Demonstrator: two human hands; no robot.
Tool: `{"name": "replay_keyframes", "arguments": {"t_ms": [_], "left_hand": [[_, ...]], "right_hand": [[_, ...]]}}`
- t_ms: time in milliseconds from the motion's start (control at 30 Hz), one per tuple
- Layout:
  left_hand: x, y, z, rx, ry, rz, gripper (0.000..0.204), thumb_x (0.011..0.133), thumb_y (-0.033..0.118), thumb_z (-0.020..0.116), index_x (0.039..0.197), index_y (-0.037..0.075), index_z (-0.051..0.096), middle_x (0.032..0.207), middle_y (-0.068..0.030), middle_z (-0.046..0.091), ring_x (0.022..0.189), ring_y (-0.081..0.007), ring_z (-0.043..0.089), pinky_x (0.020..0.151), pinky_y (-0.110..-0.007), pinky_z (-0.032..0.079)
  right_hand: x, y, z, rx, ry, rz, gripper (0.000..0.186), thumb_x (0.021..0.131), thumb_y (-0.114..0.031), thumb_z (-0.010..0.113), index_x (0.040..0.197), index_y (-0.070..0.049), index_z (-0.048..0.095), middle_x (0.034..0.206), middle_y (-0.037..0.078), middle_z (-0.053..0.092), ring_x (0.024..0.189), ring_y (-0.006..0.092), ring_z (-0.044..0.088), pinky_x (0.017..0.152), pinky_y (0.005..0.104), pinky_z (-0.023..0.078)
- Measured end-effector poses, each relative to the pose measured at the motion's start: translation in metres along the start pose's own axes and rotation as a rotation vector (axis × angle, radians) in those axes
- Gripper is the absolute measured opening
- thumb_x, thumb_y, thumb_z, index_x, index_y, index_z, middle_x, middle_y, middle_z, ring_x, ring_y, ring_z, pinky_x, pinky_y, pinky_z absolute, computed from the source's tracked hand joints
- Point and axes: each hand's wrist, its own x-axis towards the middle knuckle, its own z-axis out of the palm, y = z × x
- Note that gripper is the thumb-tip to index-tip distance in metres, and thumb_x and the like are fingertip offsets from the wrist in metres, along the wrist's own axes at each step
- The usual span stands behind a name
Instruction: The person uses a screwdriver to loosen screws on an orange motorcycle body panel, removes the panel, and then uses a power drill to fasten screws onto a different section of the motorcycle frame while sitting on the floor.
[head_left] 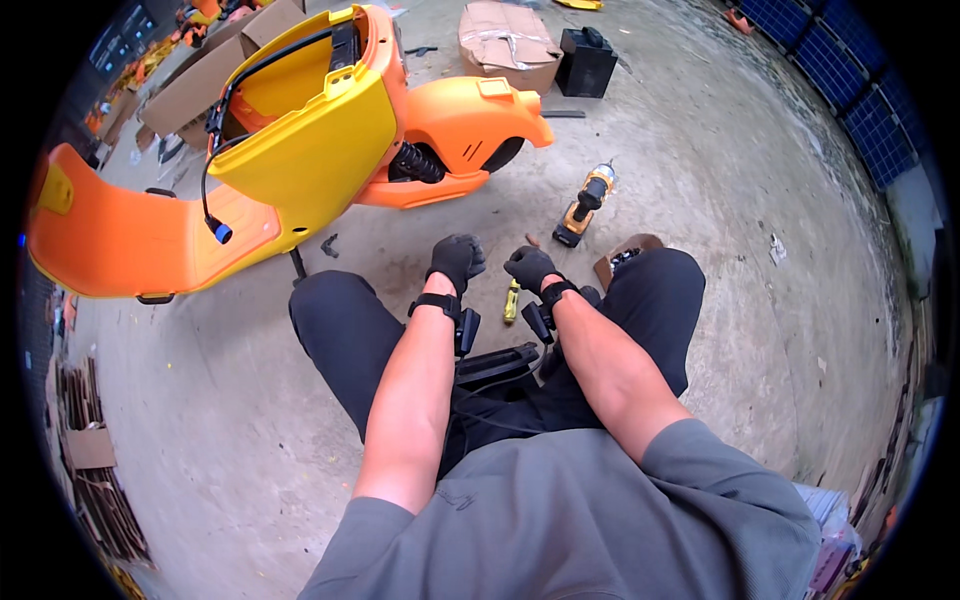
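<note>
My left hand (pixel 457 260), in a dark glove, is closed in a fist between my knees, with nothing seen in it. Beside it and a little apart, my right hand (pixel 531 267) is also a gloved fist that shows nothing held. Just below the gap between them, a slim yellow-green tool (pixel 511 302) lies on the floor; its kind is unclear. Past my right hand, a yellow and black cordless drill (pixel 588 205) stands on its battery. A yellow and orange scooter body (pixel 320 145) occupies the far left, a dark cable with a blue-tipped connector (pixel 222 232) hanging from it.
By my right knee sits a small open cardboard box (pixel 606 272) of dark parts. Farther back are a taped carton (pixel 508 45) and a black box (pixel 586 63). Flattened cardboard (pixel 92 450) is stacked at the left edge; blue crates (pixel 835 60) line the far right.
</note>
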Motion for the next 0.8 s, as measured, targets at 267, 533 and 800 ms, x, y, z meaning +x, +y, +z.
{"name": "replay_keyframes", "arguments": {"t_ms": [267,533,800], "left_hand": [[-0.022,0.003,-0.005,0.099,-0.004,0.027,0.01,0.087,0.011,0.052,0.088,0.009,0.062,0.072,-0.0035,0.06,0.06,-0.0154,0.059,0.053,-0.03,0.052],[0.016,0.023,-0.004,0.112,-0.062,0.017,0.007,0.086,0.013,0.056,0.09,0.009,0.06,0.071,-0.0022,0.059,0.056,-0.0147,0.057,0.05,-0.028,0.049],[0.041,0.026,0.028,-0.038,-0.178,-0.107,0.006,0.086,0.013,0.059,0.09,0.009,0.057,0.067,-0.0016,0.053,0.054,-0.0126,0.051,0.05,-0.025,0.046]], "right_hand": [[0.025,0.025,0.023,-0.048,-0.021,-0.088,0.033,0.074,-0.03,0.06,0.096,-0.007,0.066,0.097,0.015,0.067,0.096,0.0301,0.062,0.087,0.0371,0.047],[0.113,0.088,0.018,0.316,0.21,0.135,0.025,0.075,-0.026,0.065,0.087,-0.005,0.062,0.07,0.009,0.064,0.063,0.0223,0.064,0.059,0.0366,0.052],[0.106,0.109,-0.025,0.559,0.631,0.469,0.076,0.063,-0.036,0.077,0.124,-0.005,0.045,0.116,0.021,0.057,0.107,0.0361,0.056,0.092,0.0419,0.044]]}}
